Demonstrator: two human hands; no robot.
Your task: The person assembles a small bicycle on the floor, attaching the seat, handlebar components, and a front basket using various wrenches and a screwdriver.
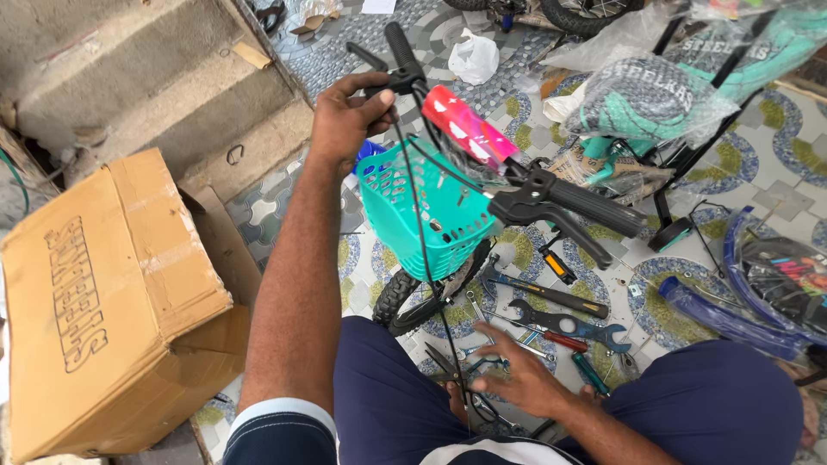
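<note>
Black handlebar (517, 185) tilted, red pad at centre, teal basket (426, 211) hanging below; pliers (457, 366) on tiled floor.

Head-worn view — steeply downward, close in.

Navy trousers; a navy short sleeve with a white band at the cuff — arms bare.

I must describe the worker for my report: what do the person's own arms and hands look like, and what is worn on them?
Both hands are bare: no gloves, rings or a watch show. The left hand and its long forearm are uncovered up to a short dark navy sleeve with a white band at its hem. The right hand and forearm are also uncovered; no sleeve shows on that side.
</note>
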